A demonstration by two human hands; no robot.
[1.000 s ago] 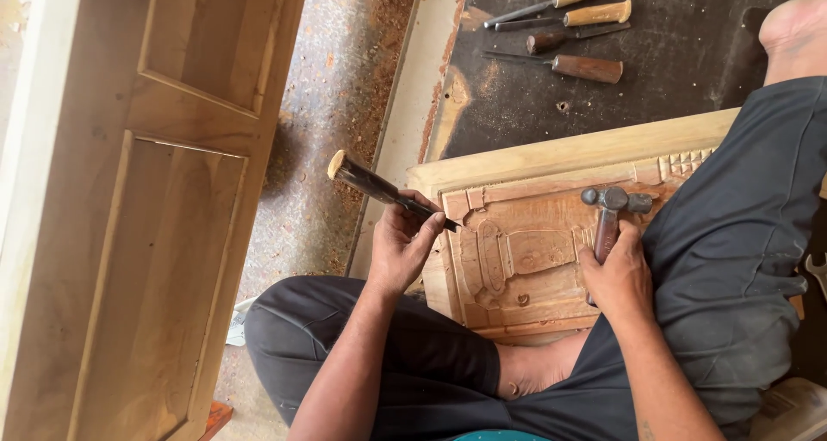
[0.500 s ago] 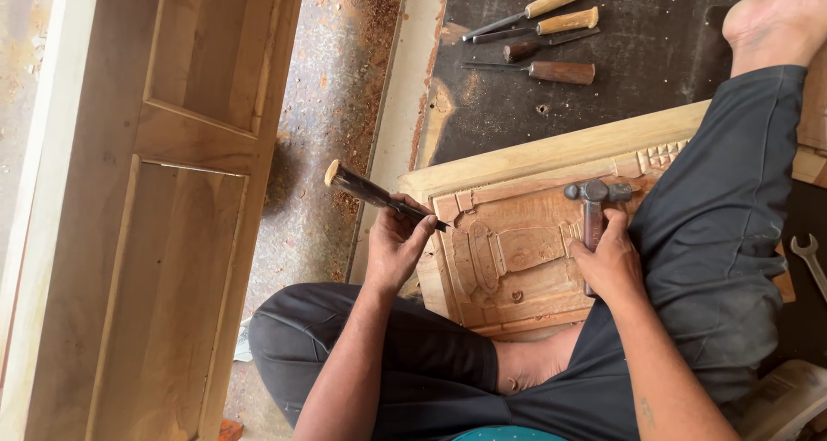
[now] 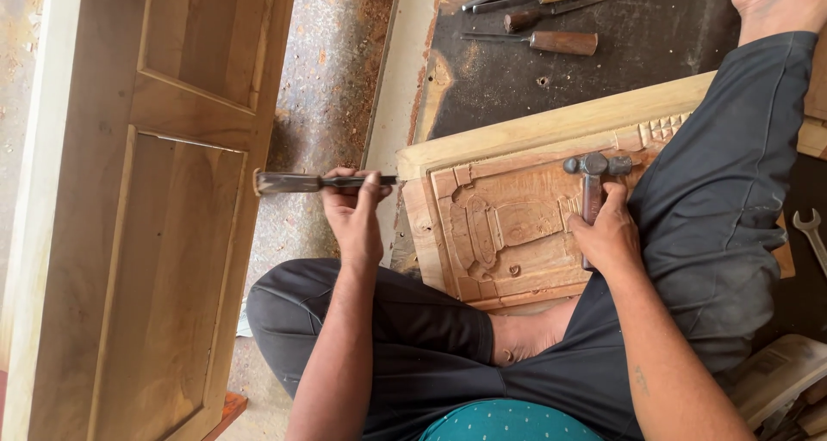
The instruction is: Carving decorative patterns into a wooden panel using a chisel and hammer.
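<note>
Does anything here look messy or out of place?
Mostly no. Sawdust litters the floor beside the door panel, and a wrench lies alone at the right edge, apart from the chisels grouped at the top.

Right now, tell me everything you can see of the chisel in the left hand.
The chisel lies almost level, held mid-shaft in the left hand. Its dark, worn handle points left, with a pale battered butt end close to the edge of the door panel. The slim dark blade runs right, its tip at the left edge of the carved wooden panel. Only the fingers grip it; the hammer rests apart in the right hand.
</note>
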